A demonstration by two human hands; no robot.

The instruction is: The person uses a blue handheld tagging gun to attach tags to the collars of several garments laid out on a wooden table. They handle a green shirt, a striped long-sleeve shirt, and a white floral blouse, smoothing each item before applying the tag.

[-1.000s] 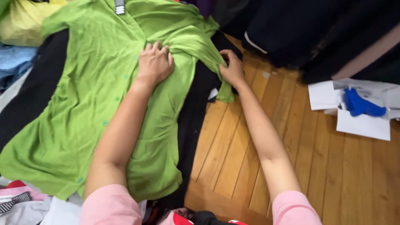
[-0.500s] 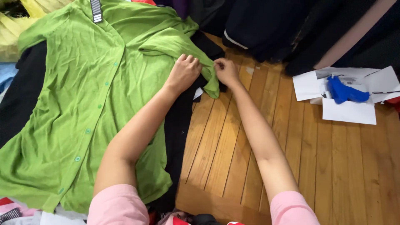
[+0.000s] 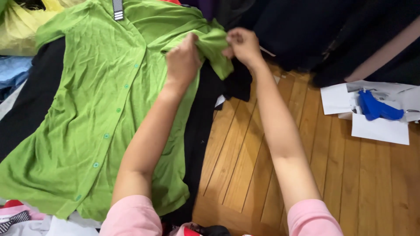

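A bright green button-front shirt (image 3: 94,109) lies spread flat over a black garment (image 3: 205,131) on a wooden floor (image 3: 262,175). My left hand (image 3: 183,61) grips the shirt's right sleeve near its end, fingers closed on the cloth. My right hand (image 3: 243,43) pinches the cuff of the same green sleeve (image 3: 214,46), which is bunched and raised between both hands. Both my forearms reach out from pink short sleeves at the bottom of the view.
Dark clothes (image 3: 315,30) pile at the top right. White papers (image 3: 376,118) with a blue tool (image 3: 376,109) lie on the floor at right. Yellow cloth (image 3: 17,26) and blue cloth (image 3: 13,72) sit at the left edge, pink and white cloth at bottom left.
My left hand slid from the shirt's chest to the sleeve end and closed on it. Both hands now hold the sleeve bunched, lifted off the floor.
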